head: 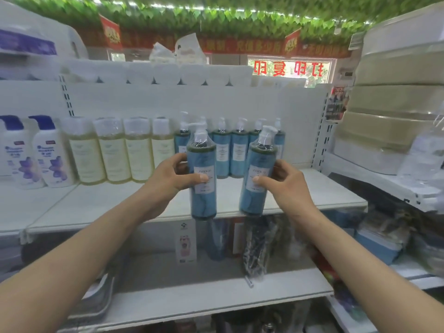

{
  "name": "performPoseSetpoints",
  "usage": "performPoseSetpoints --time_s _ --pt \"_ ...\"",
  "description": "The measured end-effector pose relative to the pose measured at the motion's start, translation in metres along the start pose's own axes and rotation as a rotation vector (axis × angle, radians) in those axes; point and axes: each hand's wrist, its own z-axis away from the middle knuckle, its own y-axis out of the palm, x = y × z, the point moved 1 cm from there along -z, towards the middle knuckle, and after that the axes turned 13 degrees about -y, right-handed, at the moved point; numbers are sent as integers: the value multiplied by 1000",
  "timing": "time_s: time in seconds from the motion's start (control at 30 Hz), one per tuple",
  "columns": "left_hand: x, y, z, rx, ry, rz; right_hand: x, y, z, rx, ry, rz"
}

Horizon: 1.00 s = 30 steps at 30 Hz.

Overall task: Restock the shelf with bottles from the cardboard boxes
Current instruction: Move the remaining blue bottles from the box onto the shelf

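Left hand (pixel 171 180): grasps the left blue bottle (pixel 204 159) round its middle, thumb across the label, just left of frame centre.
Right hand (pixel 287 185): grasps the right blue bottle (pixel 260 159) the same way, just right of centre.
Hold: one bottle per hand, probably so that two are stocked in one reach. The grip is on the body, not the pump, which likely gives steadier control through the clear wrap.
Posture: the left bottle is upright and the right one leans slightly. Pumps are up and labels face outward, seemingly to match the display.
Position: both are in the air in front of the shelf (pixel 319 188), not yet set down.
Back row (pixel 222 152): matching blue bottles stand along the rear at frame centre. The bare board before them looks like the intended spot.
Neighbours: pale yellow bottles (pixel 113 155) to the left keep that product separate.
Cardboard boxes: not in view.
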Motion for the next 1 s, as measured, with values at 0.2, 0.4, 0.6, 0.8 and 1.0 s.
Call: performPoseSetpoints --time_s 0.2,0.4,0.6,0.8,1.0 --pt "5 -19 -17 -110 -31 17 -29 49 -52 127 5 -33" --pt "17 -45 -31 -178 -64 -6 -50 106 -80 211 41 -52" --pt "29 -57 -52 -180 -101 20 -63 105 -85 286 67 -86" --pt "33 -55 -64 -120 -92 24 -78 98 -58 340 65 76" --pt "32 -60 -63 -105 -98 -13 -79 111 -55 304 34 268"
